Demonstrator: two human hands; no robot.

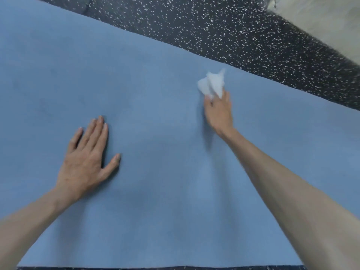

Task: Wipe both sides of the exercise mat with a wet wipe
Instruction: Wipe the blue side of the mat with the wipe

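Exercise mat [155, 117] is lying flat beneath me, spreading across nearly the whole view as one broad sheet of muted blue with a fine, matte, slightly grainy surface. No folds or curls are showing; its far long edge is running on a slant from upper left down toward the right, and its near edge is running straight along the bottom. Faint darker smudges are showing on the left part, and soft shadows of my arms are falling across the middle. On it, toward the far edge on the right, I am holding a wet wipe [212, 83], white and crumpled into a loose bunch with a pointed corner sticking up. My right hand [219, 112] is gripping that wipe, with the fingers curled round its lower part and the bunch sitting against the mat just beyond my knuckles; the arm is stretching forward from the lower right. My left hand [85, 158] is resting palm-down on the mat, well apart from the wipe, with the fingers straight and close together and the thumb spread out to the side, grasping nothing. Beyond the far edge, a dark floor [233, 32] speckled with white flecks is showing, and a narrow strip of it is also showing below the near edge. In the top right corner a pale surface [331, 22] is meeting the floor; I cannot tell what it is.
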